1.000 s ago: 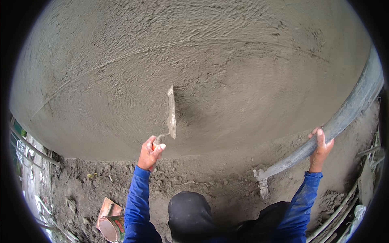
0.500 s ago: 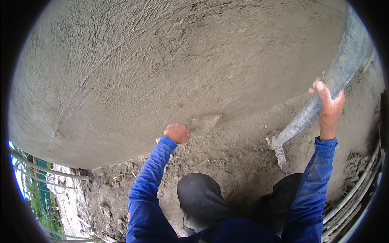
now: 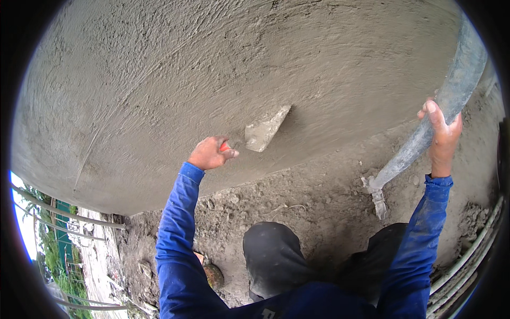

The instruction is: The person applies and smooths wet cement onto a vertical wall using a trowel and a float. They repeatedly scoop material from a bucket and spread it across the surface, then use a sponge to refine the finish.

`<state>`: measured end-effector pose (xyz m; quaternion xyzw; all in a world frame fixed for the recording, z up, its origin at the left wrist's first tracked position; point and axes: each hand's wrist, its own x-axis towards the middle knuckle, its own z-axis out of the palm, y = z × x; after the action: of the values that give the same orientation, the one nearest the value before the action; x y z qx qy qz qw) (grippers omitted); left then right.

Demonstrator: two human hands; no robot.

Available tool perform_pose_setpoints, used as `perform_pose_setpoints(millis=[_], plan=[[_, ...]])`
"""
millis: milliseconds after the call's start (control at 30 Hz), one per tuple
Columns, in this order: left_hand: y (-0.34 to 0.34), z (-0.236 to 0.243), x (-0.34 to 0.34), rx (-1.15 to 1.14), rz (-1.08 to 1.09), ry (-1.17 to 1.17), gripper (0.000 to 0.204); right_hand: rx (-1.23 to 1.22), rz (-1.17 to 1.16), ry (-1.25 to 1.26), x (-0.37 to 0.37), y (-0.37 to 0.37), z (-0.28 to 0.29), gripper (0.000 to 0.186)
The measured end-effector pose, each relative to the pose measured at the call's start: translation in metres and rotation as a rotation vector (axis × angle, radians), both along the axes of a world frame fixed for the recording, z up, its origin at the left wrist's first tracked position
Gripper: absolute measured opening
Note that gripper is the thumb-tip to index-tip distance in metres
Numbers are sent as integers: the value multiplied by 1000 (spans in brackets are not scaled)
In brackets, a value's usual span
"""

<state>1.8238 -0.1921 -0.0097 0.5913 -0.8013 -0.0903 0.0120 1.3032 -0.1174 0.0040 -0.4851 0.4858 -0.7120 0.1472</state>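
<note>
Trowel before the plastered wall, just above the middle of its lower edge, blade tilted; from here one cannot tell how much of it touches the plaster. The person's left hand curls its fingers closed around the red handle. Near the wall's lower right, the right hand clasps a grey pole, thumb visible, other fingers mostly hidden. The pole's foot meets the soil.
</note>
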Motion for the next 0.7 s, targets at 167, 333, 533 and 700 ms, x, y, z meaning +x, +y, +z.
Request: perform_pose_setpoints(millis=[167, 333, 533, 700], plan=[[32, 6, 46, -98, 76, 176, 60, 12, 3, 23, -3, 2, -2, 40], [62, -47, 44, -4, 202, 268, 46, 15, 2, -8, -5, 3, 1, 39], [18, -98, 29, 142, 35, -233, 50, 26, 20, 46, -2, 1, 1, 42], [13, -51, 35, 124, 87, -180, 52, 13, 28, 64, -2, -2, -2, 42]])
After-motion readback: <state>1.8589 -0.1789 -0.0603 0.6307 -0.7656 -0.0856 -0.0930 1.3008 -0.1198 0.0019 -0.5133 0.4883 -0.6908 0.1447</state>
